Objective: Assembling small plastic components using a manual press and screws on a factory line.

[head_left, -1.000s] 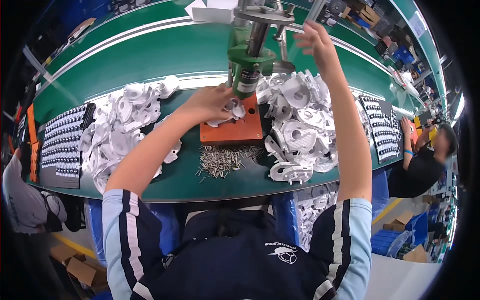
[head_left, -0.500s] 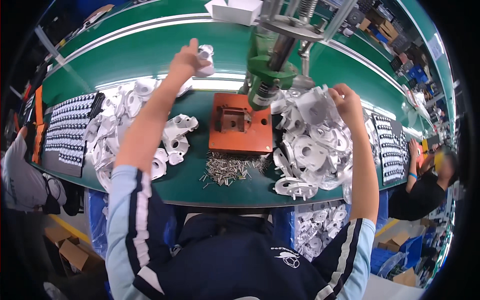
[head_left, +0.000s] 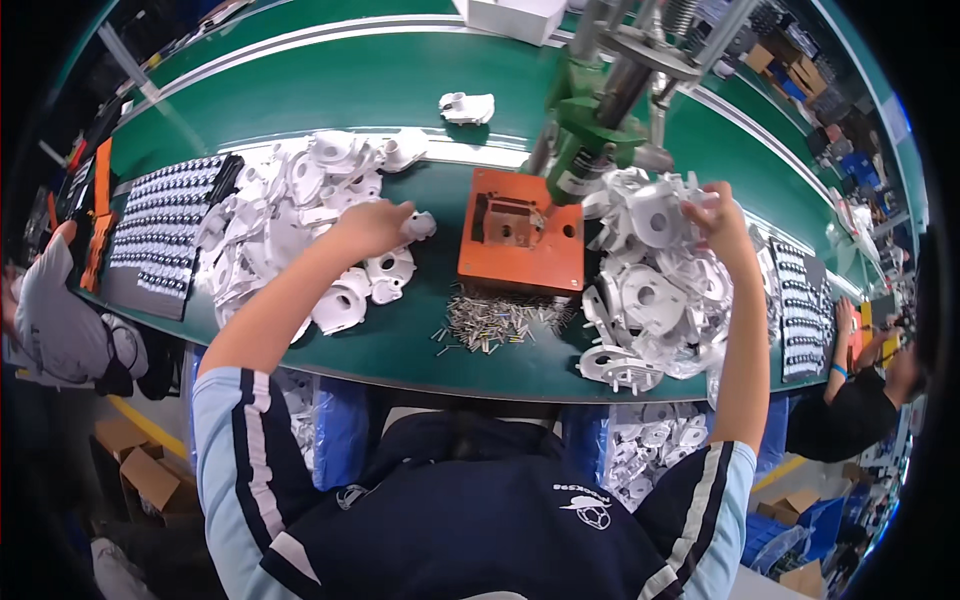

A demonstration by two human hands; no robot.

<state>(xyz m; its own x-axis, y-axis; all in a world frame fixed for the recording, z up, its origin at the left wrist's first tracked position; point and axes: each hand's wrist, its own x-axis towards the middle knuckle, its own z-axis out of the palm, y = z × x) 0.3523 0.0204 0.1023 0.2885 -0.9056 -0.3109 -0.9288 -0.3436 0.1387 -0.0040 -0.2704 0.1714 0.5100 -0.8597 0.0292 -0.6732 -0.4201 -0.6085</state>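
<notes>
At the right edge of the left-hand pile of white plastic housings (head_left: 262, 238), my left hand (head_left: 372, 232) is closed on a small white plastic part (head_left: 421, 226) that sticks out past its fingertips. My right hand (head_left: 722, 222) grips the edge of a white round housing (head_left: 657, 222) at the top of the right-hand pile. Between the hands sits an orange fixture block (head_left: 482, 262) with a recess, under a green press head (head_left: 582, 150). Beyond the block, a single white housing (head_left: 467, 108) lies on the green conveyor belt (head_left: 350, 90).
Loose small metal pins (head_left: 500, 322) lie in front of the block. Trays of small black-and-white parts stand at the left (head_left: 165, 235) and right (head_left: 802, 315). A white box (head_left: 515, 18) is beyond the belt. Other people work at both sides.
My left hand has come back from over the belt to the left pile, and the white housing it held now lies on the belt. My right hand stays at the right pile. The view has shifted.
</notes>
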